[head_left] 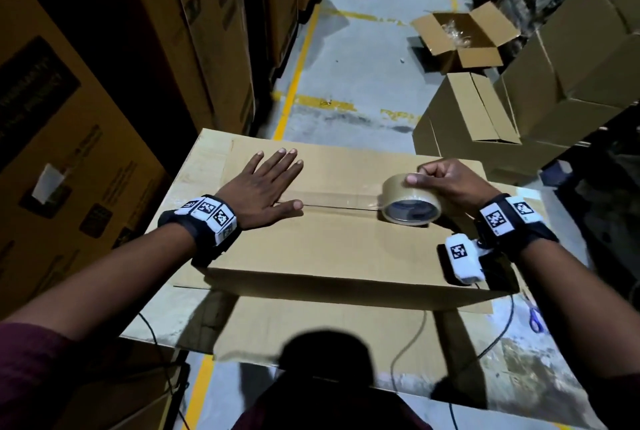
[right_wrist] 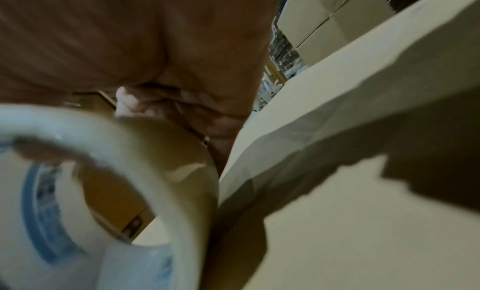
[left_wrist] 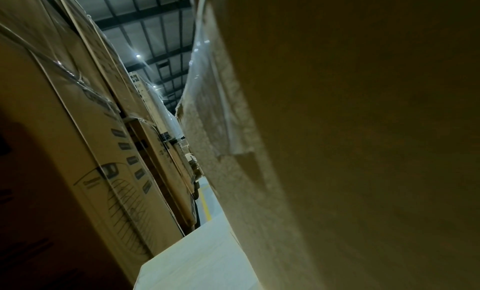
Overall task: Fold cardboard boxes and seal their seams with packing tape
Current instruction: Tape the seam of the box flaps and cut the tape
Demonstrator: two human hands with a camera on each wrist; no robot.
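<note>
My left hand (head_left: 263, 187) hides the seam's start on the cardboard box (head_left: 332, 246). In the right wrist view the tape roll (right_wrist: 135, 171) is blurred and cut off at the left edge — its blue core print unreadable. Lettering on the stacked cartons (head_left: 86, 124) — too dark to read.

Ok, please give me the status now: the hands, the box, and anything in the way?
Left hand flat on box, pressing tape end. Right hand grips tape roll on the seam; seam partly taped. Nothing blocking the seam.
</note>
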